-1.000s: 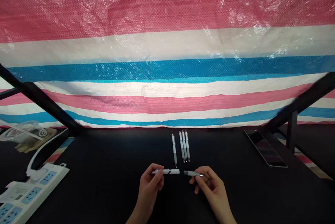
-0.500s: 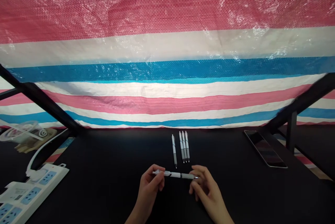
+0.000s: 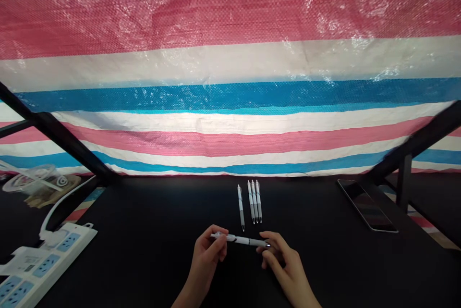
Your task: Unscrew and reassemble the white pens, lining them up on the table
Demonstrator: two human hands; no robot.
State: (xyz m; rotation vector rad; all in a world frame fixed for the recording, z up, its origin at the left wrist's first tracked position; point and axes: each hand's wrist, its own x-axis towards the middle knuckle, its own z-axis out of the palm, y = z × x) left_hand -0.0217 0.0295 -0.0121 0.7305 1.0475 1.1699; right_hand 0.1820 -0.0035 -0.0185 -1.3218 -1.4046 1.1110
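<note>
My left hand (image 3: 211, 252) pinches a white and grey click pen (image 3: 241, 240) near its clicker end, between thumb and fingers. The pen lies nearly level above the dark tabletop, its grey grip and tip pointing right. Around that tip is my right hand (image 3: 283, 260), index finger above and thumb below, spread apart; a curled finger behind may touch the pen. Beyond the hands, one similar pen (image 3: 241, 208) lies by itself on the table. Just right of it, three more pens (image 3: 254, 202) lie side by side, tips toward me.
A phone (image 3: 367, 205) lies at the right of the black table (image 3: 144, 231). At the lower left sits a white power strip (image 3: 54, 260) with a plugged-in cable. A clear plastic cup (image 3: 36, 178) is at far left. Striped sheeting (image 3: 230, 67) hangs behind, between dark frame bars (image 3: 72, 142).
The held pen tilts slightly more, tip lower. My right index finger has straightened and lifted away from the tip. The view has shifted a little; the pens on the table stay put.
</note>
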